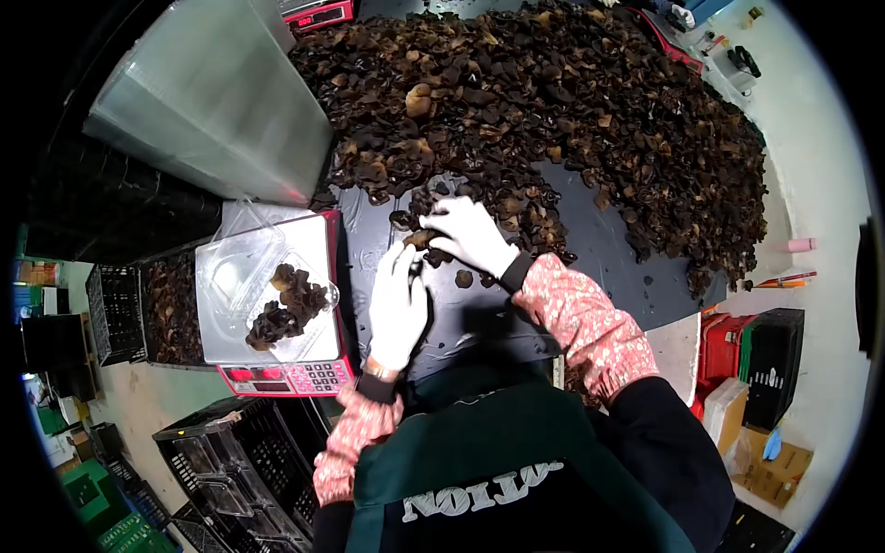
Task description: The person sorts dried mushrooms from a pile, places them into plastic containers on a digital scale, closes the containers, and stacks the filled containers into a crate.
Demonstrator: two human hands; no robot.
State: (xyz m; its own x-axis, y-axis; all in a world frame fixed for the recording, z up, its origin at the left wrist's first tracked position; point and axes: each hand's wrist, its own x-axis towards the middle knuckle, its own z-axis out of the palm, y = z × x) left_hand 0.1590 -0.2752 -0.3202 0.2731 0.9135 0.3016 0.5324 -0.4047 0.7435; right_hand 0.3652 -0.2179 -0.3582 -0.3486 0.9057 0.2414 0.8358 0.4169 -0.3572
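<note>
Both my hands wear white gloves and are close together at the near edge of a big heap of dark brown fungus pieces (553, 101). My right hand (470, 237) has its fingers curled over a few dark pieces (433, 249). Just left of it, my left hand (398, 309) lies with fingers extended, its fingertips near those pieces. A small loose piece (464, 278) sits on the dark table surface (585, 221). To the left, a clear plastic container (244, 267) with some fungus (290, 309) in it rests on a red and white scale (323, 376).
A tall stack of clear plastic containers (217, 101) stands behind the scale. A crate of fungus (172, 309) is at the left, with black crates (240, 475) below. Red (719, 350) and black crates (772, 369) stand at the right. Another scale (318, 16) is at the top.
</note>
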